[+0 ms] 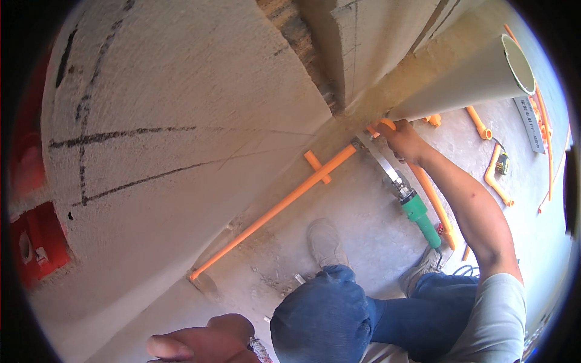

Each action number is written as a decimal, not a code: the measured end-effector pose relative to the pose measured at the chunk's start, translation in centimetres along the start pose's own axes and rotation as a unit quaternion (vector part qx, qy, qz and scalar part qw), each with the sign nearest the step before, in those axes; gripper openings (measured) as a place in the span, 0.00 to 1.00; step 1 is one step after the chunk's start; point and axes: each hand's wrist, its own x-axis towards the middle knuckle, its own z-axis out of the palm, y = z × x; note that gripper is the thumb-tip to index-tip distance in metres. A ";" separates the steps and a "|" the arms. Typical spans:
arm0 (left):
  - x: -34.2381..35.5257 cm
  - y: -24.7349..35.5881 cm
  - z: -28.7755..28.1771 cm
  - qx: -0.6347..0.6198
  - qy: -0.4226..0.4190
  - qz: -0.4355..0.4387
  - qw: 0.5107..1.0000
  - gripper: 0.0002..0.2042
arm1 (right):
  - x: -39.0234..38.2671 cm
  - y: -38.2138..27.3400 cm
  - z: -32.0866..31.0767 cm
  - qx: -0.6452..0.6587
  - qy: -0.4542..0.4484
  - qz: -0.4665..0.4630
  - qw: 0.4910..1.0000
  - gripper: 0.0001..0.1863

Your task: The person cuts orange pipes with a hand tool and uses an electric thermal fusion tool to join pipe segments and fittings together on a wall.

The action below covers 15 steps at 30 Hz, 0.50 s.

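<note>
Out at the end of my stretched arm, my right hand [402, 140] is closed around the upper end of an orange plastic pipe [431, 195]. The pipe slants down toward my shoe, and orange also shows past my fingers at the wall's foot. Just left of it lies a pipe-welding iron with a green handle [417, 213] and a flat metal blade, its tip by the end of a longer orange pipe [272, 212] with a tee branch. My left hand [203, 340], a braided band at its wrist, is cut off by the lower edge; its grip is hidden.
A wide pale pipe [469, 81] stands at the wall's corner. Orange pipe pieces [493, 175], a tape measure [502, 163] and a grey printed strip [529, 124] lie right. The rough wall [181, 78] bears black lines; red boxes [45, 242] sit left. My knee [324, 314] is below.
</note>
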 end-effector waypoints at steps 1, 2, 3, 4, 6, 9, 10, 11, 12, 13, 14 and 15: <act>-0.2 -0.2 0.7 0.001 0.001 -0.001 1.000 0.23 | 0.0 0.1 0.0 0.003 0.015 0.001 1.000 0.29; -0.5 -0.4 1.8 -0.008 0.086 0.009 0.996 0.20 | 0.0 -0.1 0.1 0.003 0.011 0.001 1.000 0.29; -0.8 -0.6 2.3 -0.018 0.170 0.019 0.985 0.17 | 0.0 -0.3 -0.1 0.000 -0.011 0.005 1.000 0.29; -0.9 -0.8 1.7 -0.014 0.168 0.020 0.986 0.17 | 0.0 -0.4 -0.2 -0.003 -0.033 0.010 0.999 0.29; -1.8 -1.4 -0.4 0.057 0.081 0.020 0.995 0.16 | 0.4 0.4 -0.9 0.001 -0.043 0.003 0.999 0.30; -7.7 -3.9 -0.6 0.049 0.014 -0.252 0.966 0.08 | 0.2 0.9 -1.1 -0.005 -0.034 0.002 0.999 0.30; -7.6 -4.8 -0.3 0.000 -0.178 -0.274 0.945 0.06 | 0.3 0.8 -0.7 -0.007 -0.024 0.006 1.000 0.29; -10.3 -6.1 0.1 -0.050 -0.174 -0.377 0.908 0.05 | 0.3 0.8 -0.3 -0.005 -0.023 0.008 1.000 0.29; -14.1 -7.7 0.6 -0.097 -0.166 -0.474 0.859 0.04 | 0.3 0.4 0.0 -0.011 -0.018 -0.002 1.000 0.29; -17.2 -9.1 0.9 -0.135 -0.122 -0.594 0.784 0.03 | 0.3 0.3 0.0 -0.018 -0.013 -0.011 1.000 0.29; -20.1 -10.2 1.0 -0.169 -0.075 -0.700 0.689 0.03 | 0.3 0.2 0.0 -0.017 -0.015 -0.010 1.000 0.29; -22.2 -10.9 1.0 -0.167 -0.074 -0.702 0.688 0.03 | 0.2 -0.2 -0.3 -0.021 -0.021 -0.006 1.000 0.29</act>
